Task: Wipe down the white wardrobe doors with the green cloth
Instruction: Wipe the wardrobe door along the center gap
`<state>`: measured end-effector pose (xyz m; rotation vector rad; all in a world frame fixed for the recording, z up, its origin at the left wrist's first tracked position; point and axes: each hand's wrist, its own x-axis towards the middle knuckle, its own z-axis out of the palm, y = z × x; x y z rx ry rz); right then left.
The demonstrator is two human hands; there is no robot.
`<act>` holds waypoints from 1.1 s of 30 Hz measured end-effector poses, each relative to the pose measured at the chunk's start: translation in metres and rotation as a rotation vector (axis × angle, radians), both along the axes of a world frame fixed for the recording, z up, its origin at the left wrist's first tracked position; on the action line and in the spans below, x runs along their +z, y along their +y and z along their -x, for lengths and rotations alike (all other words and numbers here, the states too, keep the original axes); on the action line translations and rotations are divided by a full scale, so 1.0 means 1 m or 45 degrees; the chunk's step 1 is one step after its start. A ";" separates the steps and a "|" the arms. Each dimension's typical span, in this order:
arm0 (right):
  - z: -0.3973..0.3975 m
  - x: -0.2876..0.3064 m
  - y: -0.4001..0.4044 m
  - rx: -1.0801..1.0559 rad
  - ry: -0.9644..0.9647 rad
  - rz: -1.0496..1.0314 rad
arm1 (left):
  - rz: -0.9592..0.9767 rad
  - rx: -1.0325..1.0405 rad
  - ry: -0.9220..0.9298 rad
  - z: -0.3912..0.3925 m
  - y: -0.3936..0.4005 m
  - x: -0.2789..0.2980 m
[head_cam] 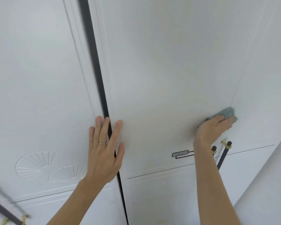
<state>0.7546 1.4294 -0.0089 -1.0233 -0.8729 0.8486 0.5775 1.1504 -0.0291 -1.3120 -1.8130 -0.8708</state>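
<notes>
Right hand (212, 127) is pressing the bunched green cloth (225, 113) flat against the middle white wardrobe door (169, 70), fingers straight on top of it, just above the 2 black-and-gold handles (224, 151). Left hand (106, 148) is lying open with fingers spread, resting across the dark gap (96, 62) between 2 doors

A single head-worn wide-angle view looks forward and steeply up along the white wardrobe doors (169, 70), very near their surface. The dark gap (102, 88) between two doors runs from the top edge down to the bottom edge, leaning with the wide lens. Both forearms enter from the bottom edge.
</notes>
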 end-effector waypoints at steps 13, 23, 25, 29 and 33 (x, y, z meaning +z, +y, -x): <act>0.108 -0.103 -0.174 0.185 -1.111 -1.117 | -0.088 -0.100 0.032 0.001 -0.014 0.012; 0.123 0.038 -0.177 0.094 -1.133 -1.382 | -0.164 0.001 0.145 0.011 -0.015 0.074; 0.126 0.091 -0.175 0.030 -1.136 -1.405 | -0.207 0.013 0.232 0.017 -0.015 0.106; 0.131 0.192 -0.171 -0.095 -1.094 -1.431 | -0.248 0.068 0.290 0.029 -0.015 0.178; 0.144 0.303 -0.170 -0.217 -0.958 -1.509 | -0.264 0.140 0.422 0.039 -0.013 0.255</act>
